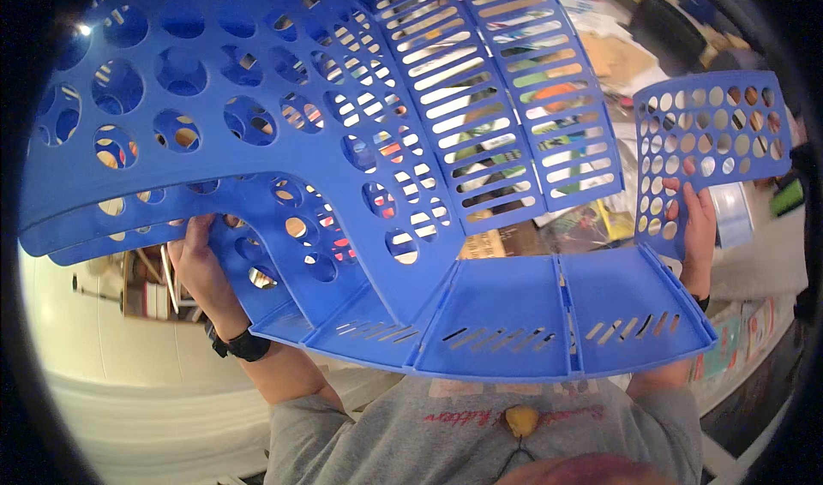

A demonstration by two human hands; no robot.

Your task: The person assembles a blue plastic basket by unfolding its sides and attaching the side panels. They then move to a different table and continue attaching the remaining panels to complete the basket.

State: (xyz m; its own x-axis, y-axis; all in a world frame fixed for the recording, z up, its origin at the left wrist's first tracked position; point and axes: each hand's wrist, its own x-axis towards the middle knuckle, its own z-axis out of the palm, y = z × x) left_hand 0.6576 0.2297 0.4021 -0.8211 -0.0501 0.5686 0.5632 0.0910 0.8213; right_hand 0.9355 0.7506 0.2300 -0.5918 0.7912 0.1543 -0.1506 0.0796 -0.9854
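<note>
A big blue plastic rack [360, 142] — several joined file-holder sections with round holes and long slots cut through the walls — is held up close in front of the camera and fills most of the view. The left hand [201, 258] grips its lower left edge, fingers curled up behind the perforated side wall, thumb toward the front; a black watch [244, 345] sits on that wrist. The right hand [696, 219] is closed on the far right side panel [711, 138], fingers wrapped over the holed wall just above the solid floor of the rightmost section. Both hands are clamped on the rack, which hangs in the air, tilted with its open side toward the person. Through the slots a bench [754, 254] cluttered with books and papers [591, 224] shows — too broken up to tell more. Below, a grey shirt [480, 434] is visible.
</note>
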